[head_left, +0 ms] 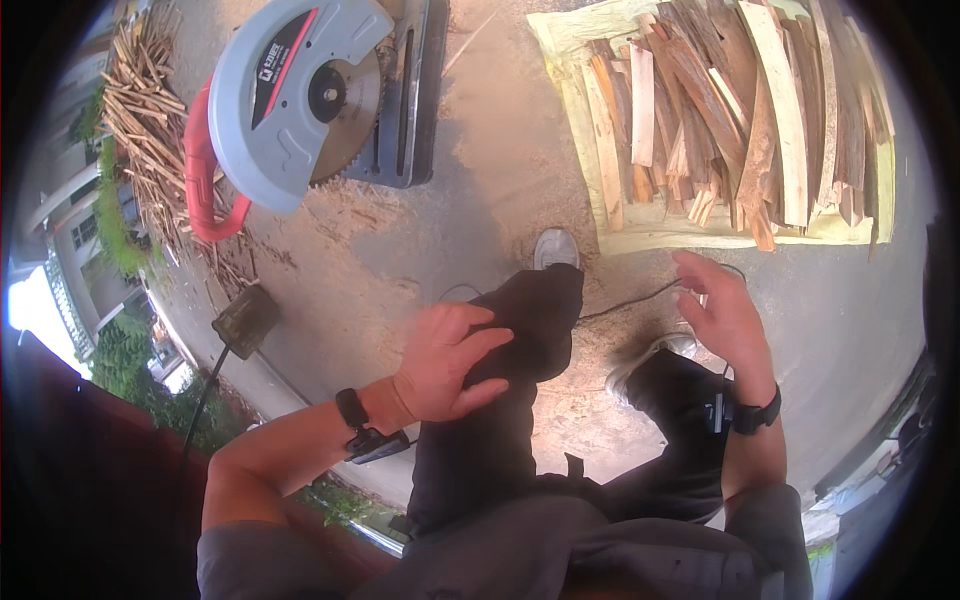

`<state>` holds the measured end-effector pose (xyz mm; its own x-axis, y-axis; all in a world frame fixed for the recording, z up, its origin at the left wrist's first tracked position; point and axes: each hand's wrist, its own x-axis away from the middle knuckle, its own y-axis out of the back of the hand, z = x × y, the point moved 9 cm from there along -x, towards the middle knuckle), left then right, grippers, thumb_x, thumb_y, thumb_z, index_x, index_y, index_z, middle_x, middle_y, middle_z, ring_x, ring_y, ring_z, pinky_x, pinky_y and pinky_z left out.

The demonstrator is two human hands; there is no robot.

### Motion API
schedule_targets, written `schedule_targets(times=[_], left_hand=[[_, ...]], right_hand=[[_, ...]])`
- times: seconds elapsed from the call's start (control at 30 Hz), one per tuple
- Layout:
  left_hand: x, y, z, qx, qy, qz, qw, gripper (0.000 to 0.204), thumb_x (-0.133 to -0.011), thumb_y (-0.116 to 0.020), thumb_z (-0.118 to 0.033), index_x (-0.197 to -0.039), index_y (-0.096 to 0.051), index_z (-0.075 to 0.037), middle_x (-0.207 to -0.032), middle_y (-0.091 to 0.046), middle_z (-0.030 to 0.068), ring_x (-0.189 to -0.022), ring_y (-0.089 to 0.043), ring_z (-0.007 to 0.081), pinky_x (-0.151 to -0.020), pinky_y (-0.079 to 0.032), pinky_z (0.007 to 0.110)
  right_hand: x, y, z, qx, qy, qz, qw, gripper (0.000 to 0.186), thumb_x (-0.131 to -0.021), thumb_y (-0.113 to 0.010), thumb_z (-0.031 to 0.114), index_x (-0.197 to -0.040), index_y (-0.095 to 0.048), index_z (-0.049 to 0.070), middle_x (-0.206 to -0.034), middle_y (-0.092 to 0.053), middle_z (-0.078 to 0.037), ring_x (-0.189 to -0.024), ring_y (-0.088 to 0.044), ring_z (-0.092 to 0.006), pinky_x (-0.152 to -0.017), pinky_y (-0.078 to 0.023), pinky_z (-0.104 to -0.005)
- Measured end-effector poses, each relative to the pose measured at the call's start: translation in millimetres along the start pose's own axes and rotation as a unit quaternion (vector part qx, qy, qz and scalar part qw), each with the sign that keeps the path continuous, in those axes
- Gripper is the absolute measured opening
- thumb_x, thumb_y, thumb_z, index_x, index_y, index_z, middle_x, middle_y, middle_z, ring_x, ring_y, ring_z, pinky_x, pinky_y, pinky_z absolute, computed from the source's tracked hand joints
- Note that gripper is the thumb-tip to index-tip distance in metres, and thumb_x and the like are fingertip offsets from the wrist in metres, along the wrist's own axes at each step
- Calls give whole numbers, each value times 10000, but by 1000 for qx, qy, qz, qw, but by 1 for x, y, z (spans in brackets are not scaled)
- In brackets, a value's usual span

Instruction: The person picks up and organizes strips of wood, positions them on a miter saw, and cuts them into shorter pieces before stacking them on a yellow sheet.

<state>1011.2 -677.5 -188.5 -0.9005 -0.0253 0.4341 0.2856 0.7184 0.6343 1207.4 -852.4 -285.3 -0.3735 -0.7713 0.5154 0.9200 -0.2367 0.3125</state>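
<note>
My left hand [445,365] rests on my dark-trousered left thigh, fingers apart and holding nothing. To the right, my right hand [720,310] hangs in the air over the floor, thumb and fingers spread with nothing between them. Beyond it lies a pile of split wood strips [700,110] on a pale yellow sheet [690,240]. Ahead on the left stands a grey cut-off saw [275,95] with a red handle [205,185] and a round blade [350,110]. Neither hand touches the saw or the wood.
A heap of thin sticks [145,100] lies beyond the saw at the far left. Near it is a dark box [246,322] with a black cable. Another thin cable [630,300] crosses the floor by my shoes. Sawdust [410,240] covers parts of the concrete.
</note>
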Motion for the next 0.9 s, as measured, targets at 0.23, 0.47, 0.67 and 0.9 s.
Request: schedule_targets(times=[0.23,0.47,0.67,0.9], left_hand=[[71,-58,-8,92,22,11,995,416,-687,-730,-273,-1050,-611,-108,-1021,-507,111,-996,-479,303,-876,-372,441],[124,-106,-28,90,85,-27,992,302,-759,-666,-299,-1002,-612,-127,-1001,-512,98,-985,-479,284,-925,-341,478],[144,-124,-47,12,77,-46,996,264,-787,-633,-318,-976,-603,-136,-974,-517,94,-965,-482,282,-890,-348,525],[213,-183,-61,-27,127,-85,988,379,-813,-606,-362,-1117,-565,-139,-980,-534,100,-937,-498,283,-816,-385,511]], right_hand=[[33,-46,65,-6,-57,4,998,434,-778,-632,59,-1195,-531,-7,-1011,-622,-218,-867,-642,-328,-757,-507,-379],[110,-58,131,29,-97,67,993,399,-791,-642,45,-1175,-550,-3,-972,-647,-198,-856,-659,-307,-758,-525,-350],[168,-43,137,66,-160,34,984,372,-802,-621,60,-1164,-567,-7,-941,-666,-196,-870,-674,-281,-761,-540,-348],[233,-83,145,121,-116,93,981,372,-797,-654,97,-1147,-574,-1,-909,-665,-196,-814,-678,-271,-715,-541,-333]])
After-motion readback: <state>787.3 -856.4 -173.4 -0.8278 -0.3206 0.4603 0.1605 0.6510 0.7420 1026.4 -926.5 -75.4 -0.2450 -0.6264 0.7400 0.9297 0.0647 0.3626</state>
